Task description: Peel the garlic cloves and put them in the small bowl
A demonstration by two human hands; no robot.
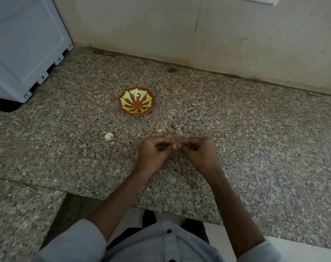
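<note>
A small red bowl (136,101) with a yellow-green flower pattern stands on the speckled granite counter; nothing shows inside it. My left hand (153,154) and my right hand (198,154) meet just above the counter, nearer to me than the bowl, and together pinch a small pinkish garlic clove (176,146) between their fingertips. Most of the clove is hidden by the fingers. A white piece of garlic bulb (109,136) lies to the left of my hands. One pale loose clove (159,130) lies between the bowl and my hands.
A white appliance (23,48) stands at the back left. A tiled wall (198,31) closes the far side of the counter (255,138). The counter's front edge runs just below my forearms, with a lower granite ledge at the left.
</note>
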